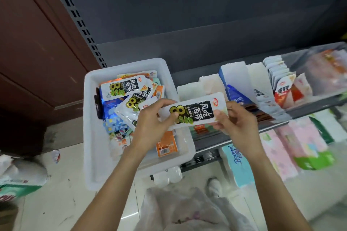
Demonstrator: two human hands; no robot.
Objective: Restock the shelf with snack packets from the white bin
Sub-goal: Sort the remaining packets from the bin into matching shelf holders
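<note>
A white snack packet (195,111) with a black label and sunflower print is held level between both hands, above the right rim of the white bin (90,118). My left hand (152,125) grips its left end, thumb on the printed face. My right hand (236,124) pinches its right end. The bin stands on the left end of the shelf (216,140) and holds several more packets (122,88), white, blue and orange. To the right, rows of packets (277,73) stand upright on the shelf.
A slotted grey upright (75,15) and a brown wooden panel (28,33) rise at the left. Tissue packs (293,148) fill the lower shelf at right. Bags (20,176) lie on the tiled floor at left. My shoe (215,186) shows below.
</note>
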